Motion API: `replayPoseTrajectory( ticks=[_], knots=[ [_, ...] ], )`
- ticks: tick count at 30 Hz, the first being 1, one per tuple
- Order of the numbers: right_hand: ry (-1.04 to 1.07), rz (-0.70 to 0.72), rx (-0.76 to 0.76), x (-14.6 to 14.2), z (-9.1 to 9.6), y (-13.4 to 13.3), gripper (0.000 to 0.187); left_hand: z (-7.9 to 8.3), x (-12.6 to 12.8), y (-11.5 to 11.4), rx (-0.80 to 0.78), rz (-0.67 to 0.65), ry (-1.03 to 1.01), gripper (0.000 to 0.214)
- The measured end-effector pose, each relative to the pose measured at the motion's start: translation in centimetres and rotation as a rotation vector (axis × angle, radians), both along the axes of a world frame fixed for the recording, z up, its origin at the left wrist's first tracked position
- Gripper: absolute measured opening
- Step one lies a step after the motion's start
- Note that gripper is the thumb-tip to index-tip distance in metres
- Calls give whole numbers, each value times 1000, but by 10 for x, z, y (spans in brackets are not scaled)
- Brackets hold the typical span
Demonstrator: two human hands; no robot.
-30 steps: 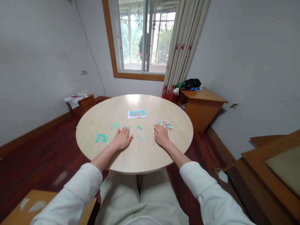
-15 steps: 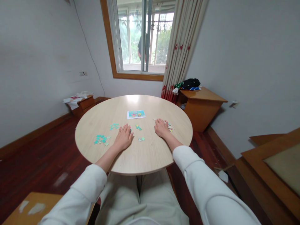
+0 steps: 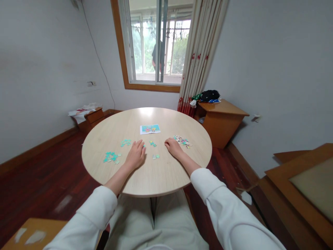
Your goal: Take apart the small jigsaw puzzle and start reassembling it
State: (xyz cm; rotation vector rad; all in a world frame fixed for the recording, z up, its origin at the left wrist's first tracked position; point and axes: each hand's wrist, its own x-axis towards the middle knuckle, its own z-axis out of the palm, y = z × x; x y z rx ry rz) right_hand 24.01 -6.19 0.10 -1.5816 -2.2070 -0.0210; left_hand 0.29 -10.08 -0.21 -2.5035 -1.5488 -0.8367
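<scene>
My left hand (image 3: 135,155) lies flat on the round table, fingers stretched out. A bit of teal jigsaw piece shows beside its fingertips; the rest is hidden. My right hand (image 3: 173,146) is closed, its fingertips pressed together low over the tabletop. Whatever they may hold is too small to make out. Just right of it spreads a heap of mixed jigsaw pieces (image 3: 184,141), many pale side up. Between my hands lie two small clusters, one of teal and yellow pieces (image 3: 152,143) and one of pale and green pieces (image 3: 155,157).
Left of my left hand are two groups of teal pieces, a smaller one (image 3: 126,142) and a larger one (image 3: 111,157). A picture sheet (image 3: 150,129) lies farther back on the round table (image 3: 161,180). A wooden cabinet (image 3: 221,119) bears dark cloth. Someone (image 3: 157,57) stands beyond the window.
My right hand has moved left off the heap of pieces, its fingers now drawn together, uncovering more of the heap. My left hand has stayed in nearly the same place.
</scene>
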Motion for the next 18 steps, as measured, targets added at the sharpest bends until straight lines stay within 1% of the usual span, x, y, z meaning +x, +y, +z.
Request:
replayPoseTrajectory(
  ticks=[5, 9, 12, 18],
  knots=[
    [38, 2, 25, 1, -3, -1, 25, -1, -2, 2, 17, 29, -111, 43],
    [209, -27, 61, 4, -4, 1, 29, -1, -4, 3, 8, 30, -182, 43],
    [318, -60, 31, 7, -5, 2, 26, 0, -4, 2, -2, 21, -215, 42],
    [330, -38, 34, 7, -7, 5, 29, 2, -3, 0, -7, 17, -264, 40]
  ],
)
